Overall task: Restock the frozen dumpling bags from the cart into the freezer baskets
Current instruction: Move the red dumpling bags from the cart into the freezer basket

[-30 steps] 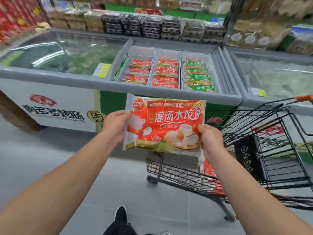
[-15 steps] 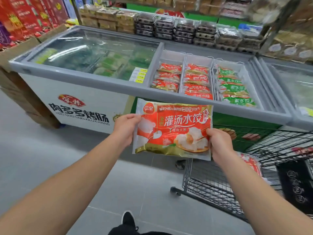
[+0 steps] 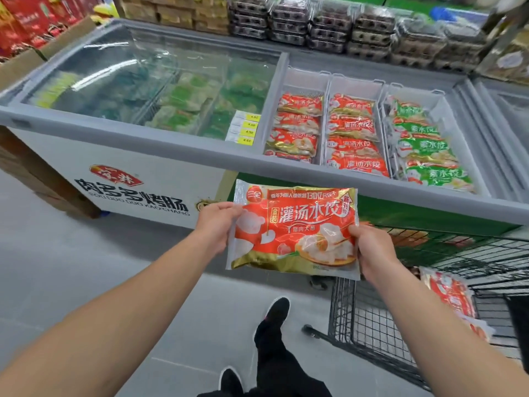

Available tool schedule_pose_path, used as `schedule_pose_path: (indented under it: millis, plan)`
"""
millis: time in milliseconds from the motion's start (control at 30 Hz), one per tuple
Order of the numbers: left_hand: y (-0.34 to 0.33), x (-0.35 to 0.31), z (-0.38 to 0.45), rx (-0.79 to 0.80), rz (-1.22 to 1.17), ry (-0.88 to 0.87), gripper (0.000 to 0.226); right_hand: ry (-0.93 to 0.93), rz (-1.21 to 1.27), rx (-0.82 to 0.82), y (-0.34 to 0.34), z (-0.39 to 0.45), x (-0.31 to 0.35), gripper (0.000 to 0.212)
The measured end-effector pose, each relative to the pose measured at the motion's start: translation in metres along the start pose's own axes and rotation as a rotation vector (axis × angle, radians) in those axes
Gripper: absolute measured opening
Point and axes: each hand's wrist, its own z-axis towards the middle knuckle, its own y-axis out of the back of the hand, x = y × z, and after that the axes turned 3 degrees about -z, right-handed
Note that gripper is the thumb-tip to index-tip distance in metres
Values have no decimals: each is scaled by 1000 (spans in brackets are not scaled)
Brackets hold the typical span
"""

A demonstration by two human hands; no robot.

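I hold a red and gold dumpling bag (image 3: 294,230) flat in front of me, below the freezer's front rim. My left hand (image 3: 217,223) grips its left edge and my right hand (image 3: 372,250) grips its lower right corner. The open freezer (image 3: 200,156) has three white baskets: the left basket (image 3: 300,81) and the middle basket (image 3: 355,87) hold matching red bags, the right basket (image 3: 415,93) holds green bags. The black wire cart (image 3: 372,333) stands at the lower right with another red bag (image 3: 449,293) inside.
A sliding glass lid (image 3: 137,78) covers the freezer's left part, with yellow price tags (image 3: 244,128) at its edge. Stacked egg cartons (image 3: 343,27) line the shelf behind. A cardboard display (image 3: 34,173) stands at the left. My dark shoes (image 3: 274,310) are on the grey floor.
I have stepped closer to the freezer and to the left, so the baskets look larger and the cart has slid to the right. Both hands keep the same hold on the bag.
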Motion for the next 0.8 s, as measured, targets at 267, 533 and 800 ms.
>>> schedule_pose_path:
  millis: [267, 533, 800]
  plan:
    - [-60, -45, 100, 40, 189, -32, 9, -81, 43, 8, -19, 94, 47, 16]
    - [-129, -106, 180, 1, 319, -183, 15, 24, 6, 2, -24, 171, 126, 18]
    - [-179, -159, 284, 76, 412, -213, 23, 97, -153, -85, -52, 261, 189, 18]
